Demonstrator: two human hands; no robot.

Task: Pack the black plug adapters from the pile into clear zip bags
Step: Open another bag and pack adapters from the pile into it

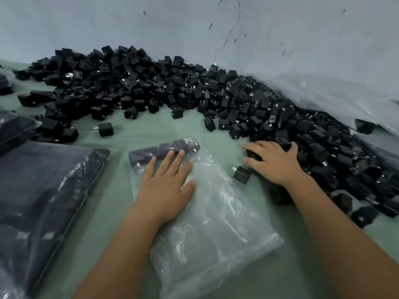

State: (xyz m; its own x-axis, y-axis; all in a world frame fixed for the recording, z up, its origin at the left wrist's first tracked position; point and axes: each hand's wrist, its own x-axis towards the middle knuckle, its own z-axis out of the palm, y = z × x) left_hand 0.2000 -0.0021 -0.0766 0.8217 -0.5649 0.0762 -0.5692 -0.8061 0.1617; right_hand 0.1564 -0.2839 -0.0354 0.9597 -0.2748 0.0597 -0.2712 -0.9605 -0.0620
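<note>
Lying at far left is a filled bag of black adapters. Next, the left hand presses flat, fingers spread, on a clear zip bag (one row of adapters sits at its far end). Rightward, the right hand curls over adapters at the pile edge; a loose adapter lies just beside it.

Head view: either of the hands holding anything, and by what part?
Left hand grips nothing: flat, pressing the clear plastic zip bag near its filled far end. Right hand lies over black plug adapters at the pile edge; whether it grips one cannot be told.
</note>
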